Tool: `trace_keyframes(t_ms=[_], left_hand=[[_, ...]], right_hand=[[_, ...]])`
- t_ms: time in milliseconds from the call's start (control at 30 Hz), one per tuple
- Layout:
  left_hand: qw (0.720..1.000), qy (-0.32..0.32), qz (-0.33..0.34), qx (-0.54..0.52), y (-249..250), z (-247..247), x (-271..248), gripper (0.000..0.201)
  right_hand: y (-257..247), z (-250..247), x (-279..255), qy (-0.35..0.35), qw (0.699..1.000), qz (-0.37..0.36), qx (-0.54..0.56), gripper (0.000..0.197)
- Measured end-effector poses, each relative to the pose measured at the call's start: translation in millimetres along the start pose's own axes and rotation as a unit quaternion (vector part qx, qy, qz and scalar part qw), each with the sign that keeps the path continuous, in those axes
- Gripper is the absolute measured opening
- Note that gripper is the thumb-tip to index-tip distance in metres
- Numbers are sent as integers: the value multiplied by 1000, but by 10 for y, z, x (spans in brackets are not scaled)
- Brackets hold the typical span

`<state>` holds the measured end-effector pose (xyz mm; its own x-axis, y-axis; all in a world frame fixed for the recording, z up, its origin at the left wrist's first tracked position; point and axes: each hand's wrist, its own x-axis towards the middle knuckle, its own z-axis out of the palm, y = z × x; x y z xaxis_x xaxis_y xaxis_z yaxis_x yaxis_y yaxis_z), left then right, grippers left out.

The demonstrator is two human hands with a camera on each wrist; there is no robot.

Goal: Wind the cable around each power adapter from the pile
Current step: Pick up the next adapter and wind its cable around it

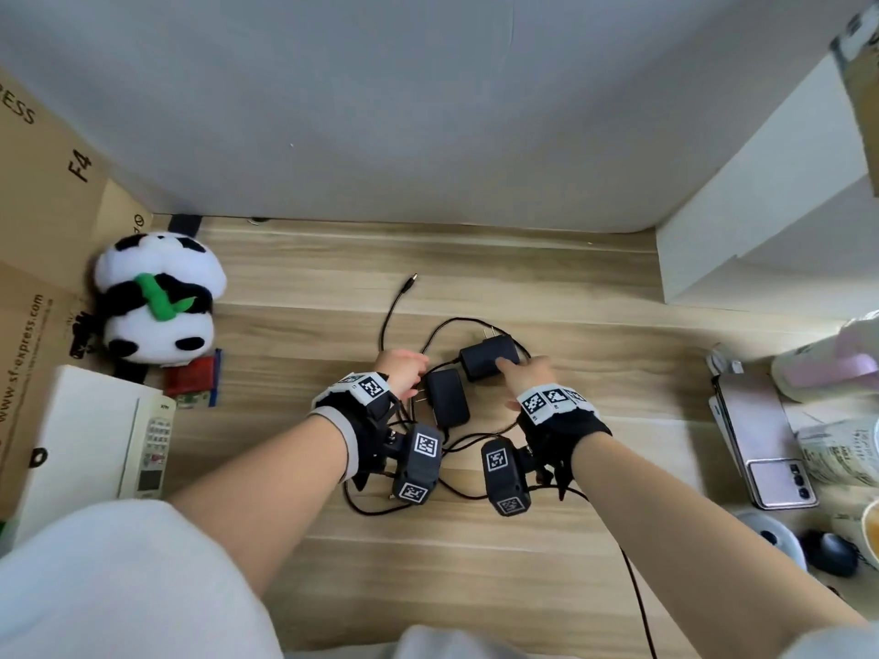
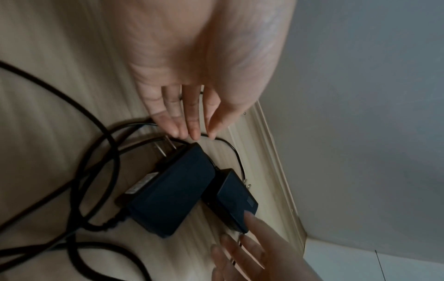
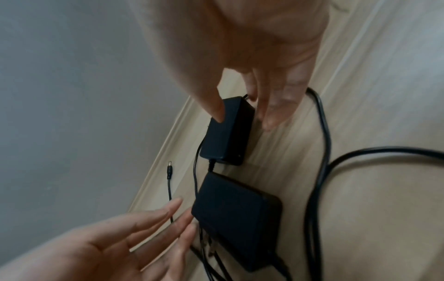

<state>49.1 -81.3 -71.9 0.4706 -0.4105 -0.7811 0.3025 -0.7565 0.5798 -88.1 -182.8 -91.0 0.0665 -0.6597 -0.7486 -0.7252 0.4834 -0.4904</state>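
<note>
Two black power adapters lie on the wooden table (image 1: 594, 468) among loose black cables (image 1: 404, 316). The nearer adapter (image 1: 446, 397) (image 2: 170, 192) (image 3: 238, 214) has its prongs toward my left hand (image 1: 409, 373) (image 2: 192, 133). That hand is flat with straight fingers, their tips at the cable beside the prongs. My right hand (image 1: 518, 368) (image 3: 240, 117) reaches over the farther adapter (image 1: 487, 356) (image 3: 227, 131). Its thumb (image 3: 216, 108) touches the top and its fingers (image 3: 273, 108) hang straight along the other side. A barrel plug (image 1: 410, 283) (image 3: 169, 169) lies free near the wall.
A panda plush (image 1: 157, 297), a red packet (image 1: 190, 380), a cardboard box (image 1: 43, 206) and a white box (image 1: 81, 435) fill the left. A phone (image 1: 761, 444), a mouse (image 1: 830, 551) and cups crowd the right, under a white shelf (image 1: 761, 206).
</note>
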Motion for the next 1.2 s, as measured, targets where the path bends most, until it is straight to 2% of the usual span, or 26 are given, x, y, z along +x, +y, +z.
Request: trace_keyframes(t_ms=[67, 167, 300, 400, 467, 567, 700, 800, 867, 933, 1100, 1200], left_hand=[[999, -25, 13, 26, 62, 48, 41, 30], [996, -65, 12, 65, 161, 111, 104, 35], [990, -75, 16, 118, 168, 127, 167, 37], [990, -75, 15, 122, 143, 84, 160, 38], [989, -81, 23, 120, 140, 56, 146, 40], [988, -86, 43, 121, 178, 26, 94, 43], [983, -102, 81, 126, 351, -96, -73, 41], [980, -157, 89, 82, 529, -184, -254, 30], [979, -172, 102, 28, 633, -219, -390, 20], [976, -176, 124, -41, 705, -236, -458, 18], [954, -146, 165, -201, 851, -253, -642, 18], [920, -156, 181, -311, 930, -287, -753, 13]], right_hand=[[-52, -22, 44, -2, 1000, -5, -18, 59], [-117, -32, 101, -35, 997, -30, -66, 53], [-157, -22, 128, -63, 995, -49, -67, 38], [-151, -10, 150, -80, 994, -59, -52, 38], [-160, 6, 133, -114, 990, -62, -54, 30], [-196, 53, 62, -164, 984, -63, 19, 26], [-363, 26, -131, -191, 964, -97, 158, 29], [-535, -85, -335, -198, 948, -140, 208, 30], [-583, -118, -452, -198, 939, -161, 231, 40], [-574, -108, -546, -222, 931, -164, 239, 49], [-395, -83, -827, -344, 918, -132, 150, 63], [-267, -193, -921, -328, 923, -150, 129, 50]])
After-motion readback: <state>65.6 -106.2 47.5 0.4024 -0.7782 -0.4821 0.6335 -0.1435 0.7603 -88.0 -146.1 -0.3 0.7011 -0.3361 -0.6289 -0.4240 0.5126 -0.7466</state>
